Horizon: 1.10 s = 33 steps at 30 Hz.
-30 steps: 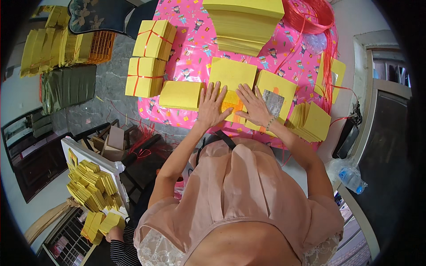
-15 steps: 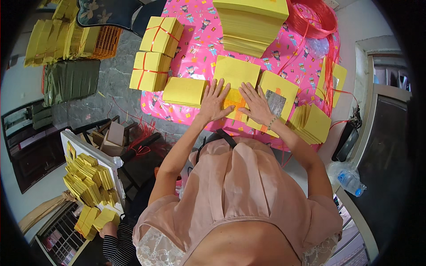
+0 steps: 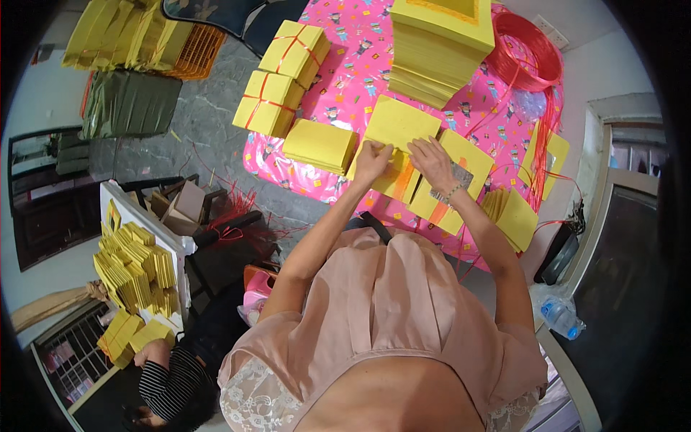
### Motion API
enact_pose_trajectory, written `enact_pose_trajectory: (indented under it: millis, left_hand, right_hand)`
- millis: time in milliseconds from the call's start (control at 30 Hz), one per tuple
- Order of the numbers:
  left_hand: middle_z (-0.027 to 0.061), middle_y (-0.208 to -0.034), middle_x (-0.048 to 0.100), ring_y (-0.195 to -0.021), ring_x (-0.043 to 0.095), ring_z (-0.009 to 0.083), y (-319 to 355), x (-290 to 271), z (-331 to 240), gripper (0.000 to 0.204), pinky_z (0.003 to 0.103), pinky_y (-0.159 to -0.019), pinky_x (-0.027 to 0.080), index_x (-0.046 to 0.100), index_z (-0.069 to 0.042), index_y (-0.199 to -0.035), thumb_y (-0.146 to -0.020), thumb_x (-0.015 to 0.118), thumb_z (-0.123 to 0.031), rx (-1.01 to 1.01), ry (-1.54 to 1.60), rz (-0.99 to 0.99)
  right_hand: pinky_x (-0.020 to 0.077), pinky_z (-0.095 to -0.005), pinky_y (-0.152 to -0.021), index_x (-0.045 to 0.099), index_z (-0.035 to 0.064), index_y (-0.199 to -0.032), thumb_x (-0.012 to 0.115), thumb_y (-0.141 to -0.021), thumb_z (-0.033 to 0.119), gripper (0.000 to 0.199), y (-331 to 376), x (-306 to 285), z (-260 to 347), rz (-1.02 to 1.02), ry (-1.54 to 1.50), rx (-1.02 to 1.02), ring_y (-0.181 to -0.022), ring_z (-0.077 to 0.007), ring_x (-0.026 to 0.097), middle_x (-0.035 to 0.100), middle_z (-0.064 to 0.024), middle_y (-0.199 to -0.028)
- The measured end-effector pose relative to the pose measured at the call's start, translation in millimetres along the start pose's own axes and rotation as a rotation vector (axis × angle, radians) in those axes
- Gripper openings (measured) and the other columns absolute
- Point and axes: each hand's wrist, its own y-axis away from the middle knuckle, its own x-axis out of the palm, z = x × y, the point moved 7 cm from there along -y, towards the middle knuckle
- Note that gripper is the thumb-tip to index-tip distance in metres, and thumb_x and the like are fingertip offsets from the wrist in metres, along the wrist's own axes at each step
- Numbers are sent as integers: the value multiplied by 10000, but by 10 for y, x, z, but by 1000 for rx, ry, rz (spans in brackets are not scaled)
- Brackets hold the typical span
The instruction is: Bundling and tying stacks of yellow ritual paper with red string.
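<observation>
On the pink patterned tablecloth, a yellow paper sheet with an orange patch lies in front of me. My left hand has its fingers curled and pinched at the sheet's left side, along a crease. Stretched out flat, the fingers of my right hand rest on the paper's right side. Under my right wrist is another yellow sheet with a silver patch. A folded yellow stack sits left of my left hand, and fanned folded papers lie to the right.
Two yellow bundles tied with red string stand at the table's left. A tall paper stack and a red string coil are at the back. At lower left, another person's hand touches yellow papers near a heaped white table.
My hands were spread flat on the paper; the left fingers have now curled to pinch its edge. The right hand has drawn its fingers together. The whole view has shifted slightly.
</observation>
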Motion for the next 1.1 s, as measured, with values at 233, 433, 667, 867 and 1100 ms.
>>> enact_pose_trajectory:
  millis: [233,433,667,867,1100]
  left_hand:
    - [134,-938,650,-687,669,189,-174,260,-293,368,291,-586,569,507,42,-1082,-884,695,-205,49,303,-14]
    - [121,-912,660,-681,660,187,-54,-311,-443,338,300,-598,589,506,37,-1108,-857,688,-95,-28,319,-58]
    - [91,-896,648,-646,654,168,130,-1534,-200,348,282,-545,584,495,-24,-1116,-848,707,-89,16,421,-255]
    - [87,-906,649,-675,651,160,71,-1810,179,398,288,-560,570,478,-52,-1157,-839,716,-83,-97,338,-293]
    - [120,-971,645,-754,673,197,-14,-1892,436,474,296,-572,569,419,-23,-1209,-841,714,-78,-109,229,-327]
  right_hand:
    - [483,-398,-941,643,34,-1083,700,-792,110,307,-81,-231,80,-85,-20,-13,-1000,-258,651,675,-122,-1064]
    - [491,-384,-880,646,44,-1087,685,-807,104,289,-288,-531,426,-148,-167,9,-994,-264,642,660,-117,-1082]
    - [484,-392,-870,642,40,-1089,639,-822,68,269,51,-367,502,-66,-265,149,-1052,-283,606,630,-109,-1098]
    - [479,-393,-889,645,37,-1068,628,-817,55,252,349,-275,472,-50,-255,189,-1067,-303,598,629,-112,-1079]
    - [476,-396,-896,644,38,-1054,626,-830,68,227,475,-270,463,-20,-244,221,-1072,-306,592,626,-110,-1063]
